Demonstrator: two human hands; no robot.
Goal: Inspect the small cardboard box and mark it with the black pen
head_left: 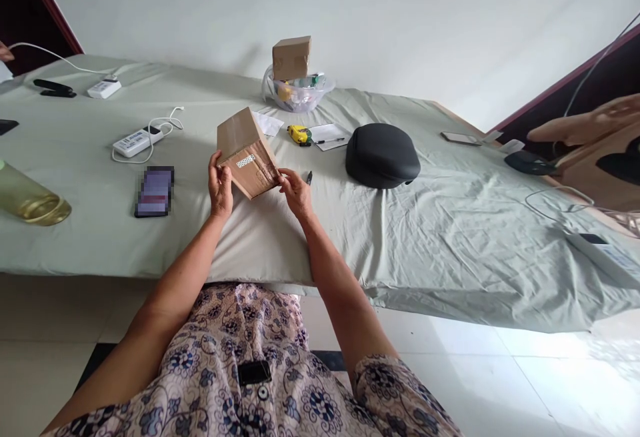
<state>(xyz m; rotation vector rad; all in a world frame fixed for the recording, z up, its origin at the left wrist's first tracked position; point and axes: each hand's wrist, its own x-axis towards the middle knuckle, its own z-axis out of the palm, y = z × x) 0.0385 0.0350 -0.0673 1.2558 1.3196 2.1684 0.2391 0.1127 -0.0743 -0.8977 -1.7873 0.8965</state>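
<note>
A brown cardboard box [240, 135] is held tilted above the cloth, between my two hands. My left hand [221, 187] grips its left side, thumb on the near face and fingers round the edge. On the lower right corner, my right hand [296, 191] pinches the box's edge. The near face carries a small white label with dark marks [245, 161] and shiny tape at its right part. A dark pen [309, 177] lies just beyond my right hand. Behind the box are a white paper [269, 123] and a yellow tape measure [299, 134].
A plastic basket [303, 99] with another cardboard box [291, 58] on it stands by the wall. A black case [383, 155] lies right, a phone [155, 191], power strip [137, 142] and bottle [35, 200] left. Another person's arm [585, 123] reaches in at right.
</note>
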